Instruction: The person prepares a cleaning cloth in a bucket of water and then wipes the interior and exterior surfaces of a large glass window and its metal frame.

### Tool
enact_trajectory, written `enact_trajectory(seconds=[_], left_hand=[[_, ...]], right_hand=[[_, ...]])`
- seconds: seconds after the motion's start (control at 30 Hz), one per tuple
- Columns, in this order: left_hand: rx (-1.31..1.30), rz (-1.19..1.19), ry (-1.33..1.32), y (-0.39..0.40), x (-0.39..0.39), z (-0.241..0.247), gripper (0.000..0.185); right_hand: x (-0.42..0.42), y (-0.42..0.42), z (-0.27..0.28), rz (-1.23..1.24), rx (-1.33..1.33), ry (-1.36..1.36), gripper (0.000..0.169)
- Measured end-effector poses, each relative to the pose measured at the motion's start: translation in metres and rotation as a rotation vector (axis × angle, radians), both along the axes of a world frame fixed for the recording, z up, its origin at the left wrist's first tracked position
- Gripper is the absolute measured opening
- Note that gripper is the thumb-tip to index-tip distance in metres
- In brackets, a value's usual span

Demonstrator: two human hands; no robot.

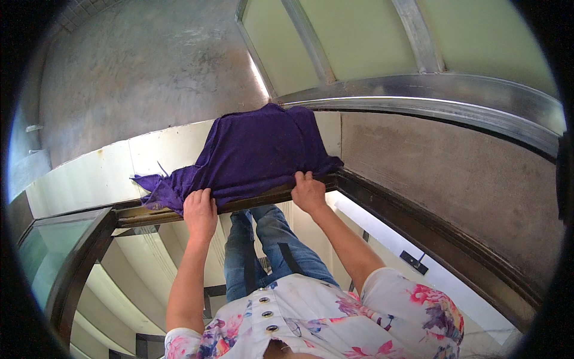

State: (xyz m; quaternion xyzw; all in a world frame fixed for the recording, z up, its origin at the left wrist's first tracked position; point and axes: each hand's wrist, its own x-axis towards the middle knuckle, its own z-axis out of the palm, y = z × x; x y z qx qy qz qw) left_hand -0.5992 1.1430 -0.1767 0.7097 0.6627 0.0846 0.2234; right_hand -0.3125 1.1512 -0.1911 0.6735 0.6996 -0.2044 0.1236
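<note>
A purple cloth (264, 152) lies spread over a white sill (166, 150) and the dark window frame's bottom track (152, 217). My left hand (200, 213) rests at the cloth's lower left edge, its fingers over the fabric by the track. Near the lower right edge, my right hand (309, 192) has its fingers on the cloth where it meets the frame. Whether either hand pinches the fabric cannot be told. The cloth's left end is bunched and twisted, and its far edge reaches the grey wall and a metal frame.
A glass sash in a dark frame (80, 264) stands at the left. Greenish panels in a metal frame (358, 45) rise at the upper right, beside a rough grey side wall (448, 179). Stair steps (134, 260) show below the opening, behind the wearer's jeans.
</note>
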Motion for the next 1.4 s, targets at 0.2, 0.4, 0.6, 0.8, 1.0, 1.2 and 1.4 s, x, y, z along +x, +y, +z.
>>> enact_trajectory(seconds=[0.2, 0.4, 0.6, 0.8, 1.0, 1.2, 1.4], left_hand=[[0.04, -0.005, -0.157, 0.002, 0.031, -0.008, 0.026], [0.01, 0.012, -0.188, 0.002, 0.039, -0.012, 0.023], [-0.123, 0.093, -0.233, 0.01, 0.038, -0.005, 0.018], [-0.179, 0.228, -0.269, 0.012, 0.051, -0.005, 0.013], [-0.126, 0.274, -0.277, 0.012, 0.058, -0.004, 0.012], [-0.188, 0.349, -0.361, 0.014, 0.054, -0.005, 0.015], [-0.208, 0.318, -0.362, 0.015, 0.049, -0.001, 0.016]], right_hand=[[-0.056, -0.004, -0.003, 0.082, 0.061, 0.229, 0.022], [-0.128, -0.009, 0.002, -0.151, 0.054, 0.552, 0.028], [-0.132, -0.018, -0.004, -0.396, 0.177, 0.799, 0.024], [-0.13, -0.018, -0.01, -0.508, 0.169, 0.853, 0.024], [-0.124, -0.018, -0.016, -0.765, 0.05, 1.055, 0.022], [-0.131, -0.02, -0.021, -0.815, 0.092, 1.071, 0.022], [-0.133, -0.017, -0.005, -0.757, 0.081, 0.991, 0.018]])
